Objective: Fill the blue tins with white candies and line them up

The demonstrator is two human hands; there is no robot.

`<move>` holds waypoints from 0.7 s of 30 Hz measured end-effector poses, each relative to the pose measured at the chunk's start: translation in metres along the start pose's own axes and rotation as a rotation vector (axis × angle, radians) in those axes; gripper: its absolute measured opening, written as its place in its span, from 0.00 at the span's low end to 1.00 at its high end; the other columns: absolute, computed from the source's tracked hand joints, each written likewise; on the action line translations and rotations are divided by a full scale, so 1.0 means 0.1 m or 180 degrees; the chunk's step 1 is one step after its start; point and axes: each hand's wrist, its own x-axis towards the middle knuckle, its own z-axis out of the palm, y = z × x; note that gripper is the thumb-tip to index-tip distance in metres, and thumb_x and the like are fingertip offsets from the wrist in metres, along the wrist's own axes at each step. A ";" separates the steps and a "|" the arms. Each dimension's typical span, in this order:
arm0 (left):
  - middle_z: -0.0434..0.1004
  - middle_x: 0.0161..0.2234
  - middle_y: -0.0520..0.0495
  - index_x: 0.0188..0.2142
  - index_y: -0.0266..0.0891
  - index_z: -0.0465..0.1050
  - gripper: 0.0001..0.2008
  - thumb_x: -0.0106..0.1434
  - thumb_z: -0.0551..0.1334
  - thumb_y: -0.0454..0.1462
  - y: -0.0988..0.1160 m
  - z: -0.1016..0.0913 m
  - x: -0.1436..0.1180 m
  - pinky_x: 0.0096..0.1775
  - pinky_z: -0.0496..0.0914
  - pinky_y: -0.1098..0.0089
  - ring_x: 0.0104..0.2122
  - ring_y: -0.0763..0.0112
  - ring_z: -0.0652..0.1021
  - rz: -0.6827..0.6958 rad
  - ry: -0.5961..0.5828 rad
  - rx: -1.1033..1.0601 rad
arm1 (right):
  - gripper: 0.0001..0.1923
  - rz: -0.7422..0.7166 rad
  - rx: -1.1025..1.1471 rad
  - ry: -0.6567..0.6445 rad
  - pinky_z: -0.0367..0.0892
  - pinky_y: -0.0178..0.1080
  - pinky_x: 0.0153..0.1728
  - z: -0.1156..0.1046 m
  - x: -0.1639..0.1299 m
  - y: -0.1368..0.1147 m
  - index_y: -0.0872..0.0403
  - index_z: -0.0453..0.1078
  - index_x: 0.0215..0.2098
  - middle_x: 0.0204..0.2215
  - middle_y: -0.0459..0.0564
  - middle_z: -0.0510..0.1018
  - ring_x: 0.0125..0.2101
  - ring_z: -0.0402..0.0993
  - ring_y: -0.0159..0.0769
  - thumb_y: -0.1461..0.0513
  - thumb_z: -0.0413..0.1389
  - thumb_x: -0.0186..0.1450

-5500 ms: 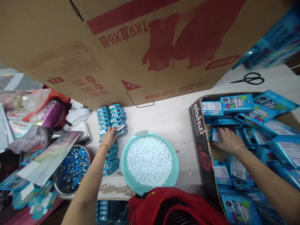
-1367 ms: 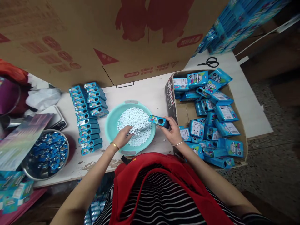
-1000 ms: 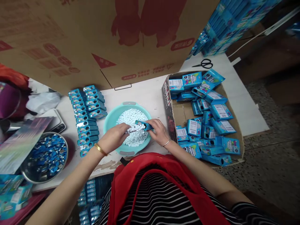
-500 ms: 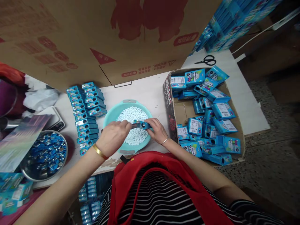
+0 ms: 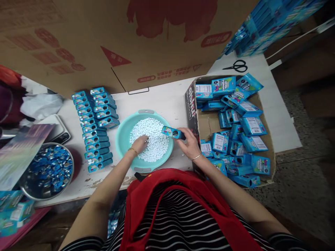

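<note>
The right hand [image 5: 190, 145] pinches one end of a small blue box [image 5: 172, 132], its grip closed around that end, and holds the box level over the right rim of the basin [image 5: 121, 139]. The round window in the box faces up. The left hand [image 5: 140, 143] lies in the white candies [image 5: 154, 139] that fill the basin, fingers curled down into the pile; whether this grip is closed on any candies cannot be told. A thin gold bangle sits on each wrist.

The teal basin stands on the counter [image 5: 167, 101] straight in front of the person. Just left of it, rows of blue boxes [image 5: 95, 122] lie side by side in two columns. Further left a steel bowl [image 5: 45, 172] holds blue caps. To the right of the basin, touching the right hand's side, an open carton [image 5: 206, 125] holds many loose blue boxes in a jumble. Black scissors [image 5: 237, 66] lie on the counter behind the carton. A big cardboard sheet [image 5: 104, 35] with red print leans across the back.
</note>
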 end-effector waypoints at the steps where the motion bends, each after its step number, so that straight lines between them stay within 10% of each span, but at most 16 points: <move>1: 0.74 0.43 0.40 0.44 0.35 0.69 0.13 0.60 0.54 0.30 0.05 0.07 0.04 0.47 0.68 0.64 0.43 0.62 0.74 0.0040 0.0033 -0.0090 | 0.15 0.0024 -0.0018 0.0038 0.68 0.47 0.47 -0.01 0.00 0.00 0.50 0.65 0.50 0.42 0.53 0.74 0.44 0.71 0.43 0.60 0.55 0.65; 6: 0.74 0.40 0.44 0.46 0.35 0.68 0.13 0.62 0.55 0.34 0.16 0.00 -0.08 0.43 0.69 0.68 0.38 0.68 0.74 0.0243 0.0184 -0.0474 | 0.15 0.0143 -0.0109 0.0163 0.68 0.46 0.46 -0.03 -0.03 0.04 0.50 0.66 0.49 0.42 0.52 0.74 0.44 0.71 0.43 0.58 0.56 0.64; 12: 0.74 0.39 0.45 0.46 0.38 0.67 0.12 0.66 0.55 0.40 0.36 -0.80 -0.59 0.40 0.69 0.68 0.37 0.70 0.73 0.0885 0.0461 -0.0765 | 0.16 0.0021 -0.0272 0.0037 0.67 0.50 0.49 -0.03 -0.06 0.01 0.51 0.66 0.51 0.43 0.54 0.73 0.46 0.70 0.46 0.62 0.54 0.64; 21: 0.74 0.41 0.42 0.44 0.37 0.68 0.09 0.66 0.52 0.35 1.15 -1.54 -0.84 0.40 0.70 0.63 0.40 0.62 0.76 0.0711 -0.0108 0.0986 | 0.21 -0.0367 -0.0094 -0.0287 0.67 0.50 0.50 0.19 -0.05 -0.22 0.50 0.64 0.54 0.45 0.54 0.73 0.48 0.68 0.46 0.68 0.52 0.62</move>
